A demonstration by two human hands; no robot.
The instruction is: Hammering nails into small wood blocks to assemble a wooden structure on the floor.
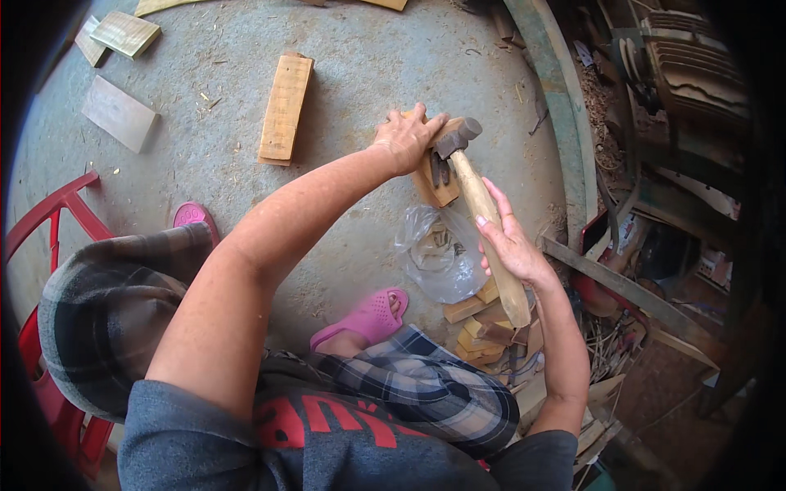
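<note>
My right hand is wrapped round the pale wooden handle of a hammer. The dark metal hammer head is over a wooden block on the floor, close to my left fingers. My left hand grips the far part of that block, its fingers bent over the top. Two dark narrow marks or pieces show on the block's near part; which they are I cannot tell. Just nearer lies a clear plastic bag with small thin pieces in it.
Another wooden block lies to the left on the concrete floor, beyond it a grey slab and board offcuts. Wood scraps pile up near my right forearm. A red plastic chair is at left; a green frame borders the right.
</note>
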